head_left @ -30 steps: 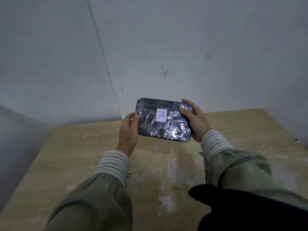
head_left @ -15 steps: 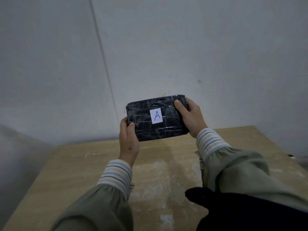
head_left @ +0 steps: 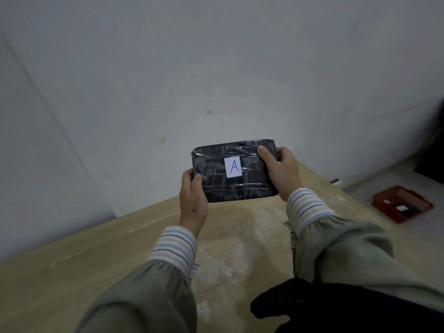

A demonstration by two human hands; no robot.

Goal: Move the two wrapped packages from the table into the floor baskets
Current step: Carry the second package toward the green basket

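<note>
A black package wrapped in shiny film (head_left: 223,186) carries a white label with a blue letter A. I hold it up in the air above the wooden table (head_left: 72,272), its labelled face towards me. My left hand (head_left: 193,198) grips its lower left corner and my right hand (head_left: 281,171) grips its right end. A red basket (head_left: 402,204) stands on the floor at the far right, past the table's edge, with something dark and a white label inside. Only one package is in view.
A grey-white wall stands close behind the table, with a corner seam at the left. A dark object sits at the right edge by the wall. A dark piece of cloth (head_left: 312,306) lies in front of my right sleeve.
The view has swung to the right, bringing the red basket on the floor into sight. The package stays raised in both hands and has shifted right with them.
</note>
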